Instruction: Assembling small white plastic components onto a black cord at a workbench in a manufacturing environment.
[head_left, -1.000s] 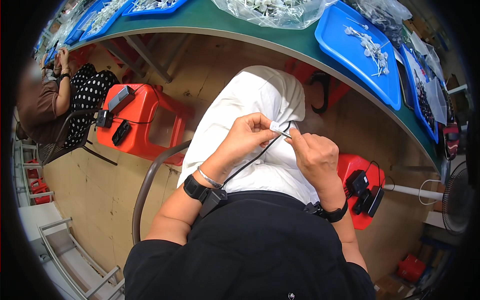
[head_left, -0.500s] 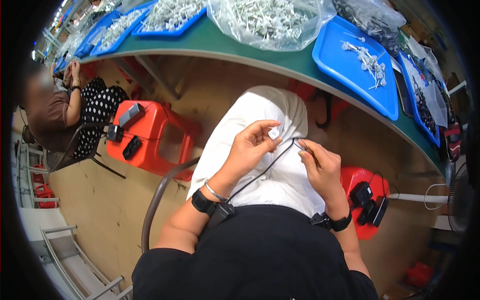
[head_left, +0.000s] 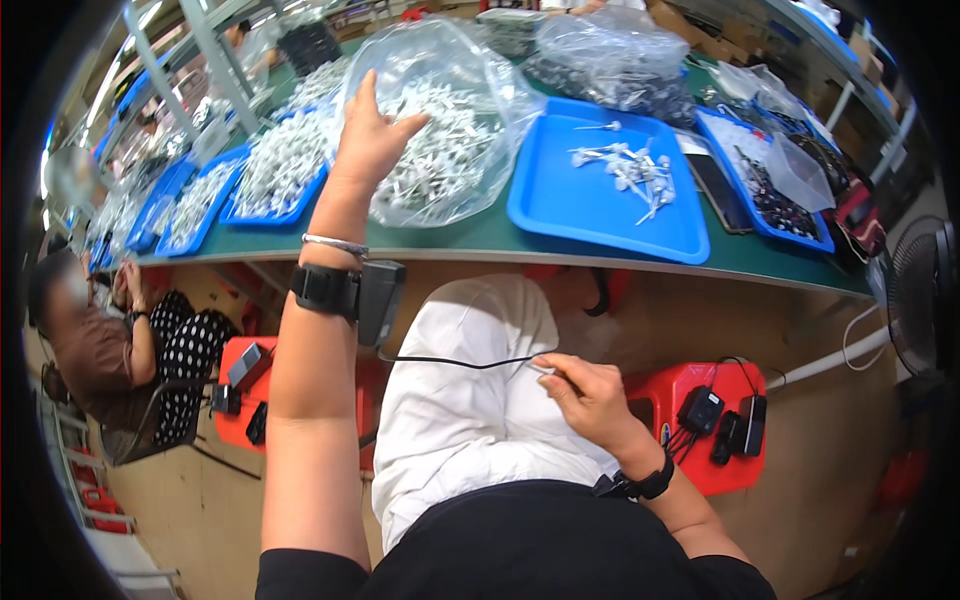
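Note:
My left hand point(head_left: 375, 135) is raised over the left part of a clear plastic bag point(head_left: 510, 95) on the table. Its fingers are spread, and no object shows in them. White pieces with thin stems point(head_left: 445, 150) fill the bag in a heap. Low over my lap, my right hand point(head_left: 590, 398) is closed, thumb against fingers. A thin pale bit point(head_left: 538, 368) shows at its fingertips; what it grips is too small to name. A black cable point(head_left: 460, 363) runs from the device point(head_left: 380, 305) on my left wrist to the right fingertips.
A blue tray point(head_left: 560, 235) with several stemmed pieces lies right of the bag. Past a phone point(head_left: 722, 195) is another filled tray point(head_left: 822, 240). More filled trays point(head_left: 275, 215) stand left. Red stools point(head_left: 720, 478) flank me; a fan point(head_left: 915, 300) stands right. Someone point(head_left: 95, 340) sits at far left.
My left hand has moved from my lap up and forward to the bag; the small white piece no longer shows in it. My right hand has shifted left and lower. The view has tilted up.

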